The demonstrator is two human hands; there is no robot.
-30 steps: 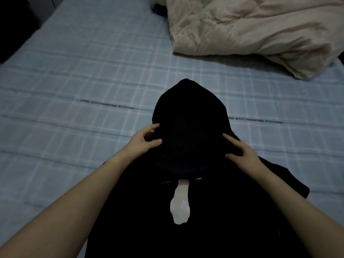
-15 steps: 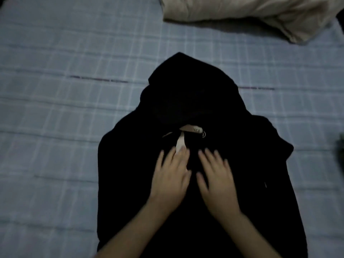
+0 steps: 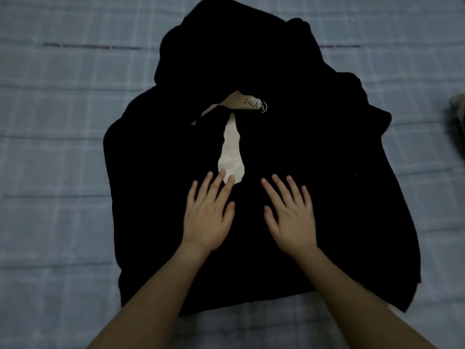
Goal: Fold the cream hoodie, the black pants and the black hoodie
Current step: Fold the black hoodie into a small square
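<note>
The black hoodie [image 3: 327, 172] lies flat on the bed, hood pointing away from me, with both sides folded in over the body. A pale label strip [image 3: 231, 149] and a tag lettered PAKA [image 3: 249, 104] show at its neck. My left hand [image 3: 208, 210] lies flat on the middle of the hoodie, fingers straight and spread, with fingertips at the lower end of the pale strip. My right hand [image 3: 289, 212] presses flat beside it, fingers straight. The cream hoodie and black pants are not in view.
The grey-blue checked bed sheet [image 3: 55, 152] surrounds the hoodie on all sides. A dim bit of pale fabric [image 3: 458, 117] shows at the right edge.
A second ago both hands gripped the sides of the hood. They came down onto the hoodie's chest and now lie flat a little lower and further apart; the view tilted down.
</note>
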